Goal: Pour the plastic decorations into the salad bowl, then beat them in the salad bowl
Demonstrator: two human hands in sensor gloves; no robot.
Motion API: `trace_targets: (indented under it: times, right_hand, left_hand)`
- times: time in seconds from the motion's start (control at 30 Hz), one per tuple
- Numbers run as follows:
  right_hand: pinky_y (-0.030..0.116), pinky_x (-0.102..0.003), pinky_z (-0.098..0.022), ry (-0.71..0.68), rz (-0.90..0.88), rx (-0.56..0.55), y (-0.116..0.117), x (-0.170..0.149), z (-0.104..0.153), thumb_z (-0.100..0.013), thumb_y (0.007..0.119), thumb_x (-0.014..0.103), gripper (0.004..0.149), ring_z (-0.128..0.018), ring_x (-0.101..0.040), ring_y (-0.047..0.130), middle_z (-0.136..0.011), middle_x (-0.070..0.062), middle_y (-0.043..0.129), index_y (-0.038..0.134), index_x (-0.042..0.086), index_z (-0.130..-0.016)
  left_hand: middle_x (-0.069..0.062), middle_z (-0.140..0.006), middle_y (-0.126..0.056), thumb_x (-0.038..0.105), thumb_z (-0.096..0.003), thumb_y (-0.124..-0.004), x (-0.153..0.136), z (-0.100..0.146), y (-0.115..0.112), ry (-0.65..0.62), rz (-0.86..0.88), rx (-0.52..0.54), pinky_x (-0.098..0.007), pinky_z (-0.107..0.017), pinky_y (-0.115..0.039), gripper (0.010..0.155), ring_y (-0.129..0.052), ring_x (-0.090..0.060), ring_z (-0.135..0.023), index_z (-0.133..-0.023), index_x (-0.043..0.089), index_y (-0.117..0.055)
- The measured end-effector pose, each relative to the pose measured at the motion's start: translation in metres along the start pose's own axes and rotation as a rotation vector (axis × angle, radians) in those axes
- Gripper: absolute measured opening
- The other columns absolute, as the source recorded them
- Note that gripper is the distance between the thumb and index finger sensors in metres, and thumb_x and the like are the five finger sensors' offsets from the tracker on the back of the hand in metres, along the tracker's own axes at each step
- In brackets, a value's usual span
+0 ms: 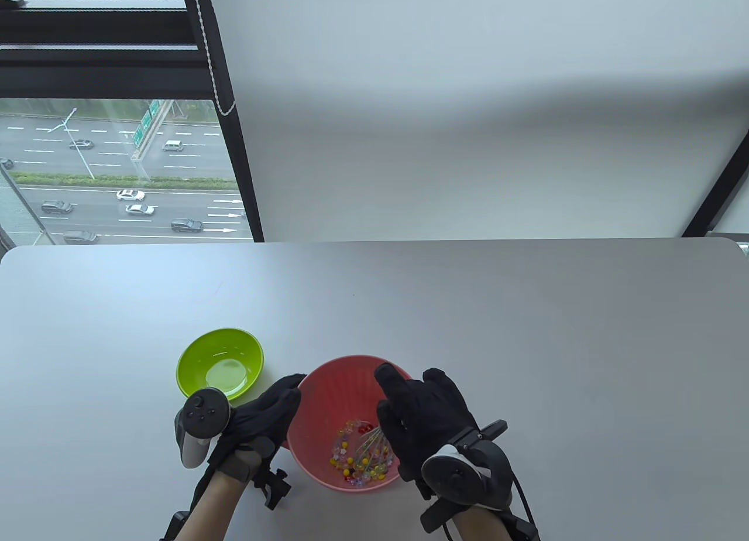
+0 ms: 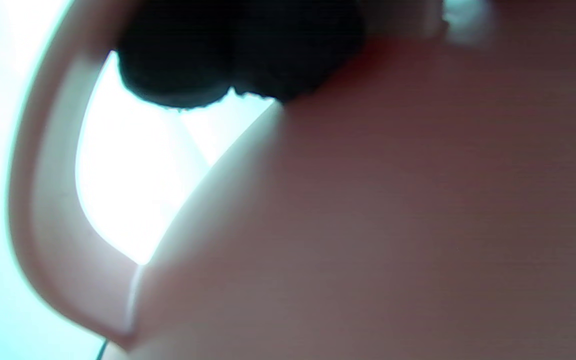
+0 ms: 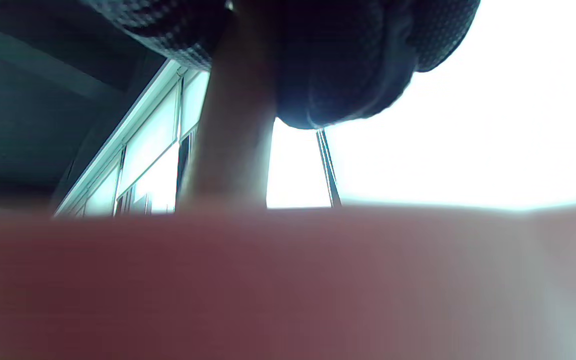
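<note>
A pink salad bowl (image 1: pixel 327 389) stands near the table's front edge, with small plastic decorations (image 1: pixel 357 468) in yellow, red and clear on its bottom. My left hand (image 1: pixel 287 396) holds the bowl's left wall, its fingertips (image 2: pixel 238 50) at the rim of the bowl (image 2: pixel 393 200). My right hand (image 1: pixel 404 415) hovers over the bowl's right half and grips the handle (image 3: pixel 233 130) of a whisk. The whisk's wire head (image 1: pixel 373 445) sits among the decorations. The bowl's wall (image 3: pixel 288 280) fills the lower right wrist view.
An empty green bowl (image 1: pixel 193 359) stands just left of the pink one, behind my left hand. Bare table (image 1: pixel 526 330) stretches behind and to the right. A window and a white wall lie beyond the table's far edge.
</note>
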State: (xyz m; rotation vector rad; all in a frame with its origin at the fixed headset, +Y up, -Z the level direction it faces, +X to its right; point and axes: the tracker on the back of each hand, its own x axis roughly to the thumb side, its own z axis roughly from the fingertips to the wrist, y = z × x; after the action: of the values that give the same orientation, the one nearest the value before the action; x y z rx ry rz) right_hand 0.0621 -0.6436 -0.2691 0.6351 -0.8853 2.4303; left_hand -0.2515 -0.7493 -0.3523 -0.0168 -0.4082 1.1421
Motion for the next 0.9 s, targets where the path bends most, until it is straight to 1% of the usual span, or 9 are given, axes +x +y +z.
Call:
trace_targets:
  times: [0.1,0.3,0.57,0.73,0.9]
  right_hand:
    - [0.065,-0.049,-0.07,0.014,-0.038,0.015,0.0024,-0.0006,-0.0004,-0.058,0.072,0.051,0.058,-0.047,-0.018,0.096,-0.075,0.004,0.092,0.053,0.031,-0.109]
    - [0.066,-0.047,-0.07,0.031,-0.086,0.028,0.0065,0.0002,-0.0004,-0.056,0.078,0.051,0.058,-0.048,-0.018,0.099,-0.076,0.003,0.093,0.057,0.031,-0.106]
    - [0.068,-0.046,-0.069,0.0,0.019,0.001,0.0081,0.0029,0.0009,-0.054,0.081,0.049,0.056,-0.051,-0.017,0.101,-0.08,0.004,0.092,0.06,0.033,-0.102]
    - [0.067,-0.046,-0.07,-0.021,0.079,-0.008,0.0058,0.0029,0.0007,-0.054,0.081,0.049,0.053,-0.051,-0.016,0.101,-0.08,0.004,0.092,0.061,0.033,-0.101]
    - [0.065,-0.047,-0.071,-0.029,0.1,-0.011,0.0043,0.0016,0.0009,-0.056,0.08,0.049,0.051,-0.052,-0.018,0.098,-0.08,0.004,0.091,0.06,0.036,-0.101]
  left_hand:
    - [-0.001,-0.041,-0.093,0.061,-0.0572,-0.058,0.0,0.0,0.0,0.0,0.0,0.0,-0.058,-0.068,-0.065,0.068,-0.095,-0.028,-0.041,-0.1,0.01,-0.073]
    - [0.0,-0.041,-0.093,0.061,-0.0571,-0.058,0.0,0.0,0.0,0.0,0.0,0.0,-0.058,-0.068,-0.065,0.068,-0.095,-0.028,-0.041,-0.1,0.01,-0.073]
    - [0.0,-0.041,-0.093,0.061,-0.0571,-0.058,0.0,0.0,0.0,0.0,0.0,0.0,-0.058,-0.068,-0.065,0.068,-0.095,-0.028,-0.041,-0.1,0.01,-0.073]
    - [-0.001,-0.041,-0.093,0.061,-0.0572,-0.058,0.0,0.0,0.0,0.0,0.0,0.0,-0.058,-0.068,-0.065,0.068,-0.095,-0.028,-0.041,-0.1,0.01,-0.073]
    - [-0.001,-0.041,-0.093,0.061,-0.0572,-0.058,0.0,0.0,0.0,0.0,0.0,0.0,-0.058,-0.068,-0.065,0.068,-0.095,-0.028,-0.041,-0.1,0.01,-0.073]
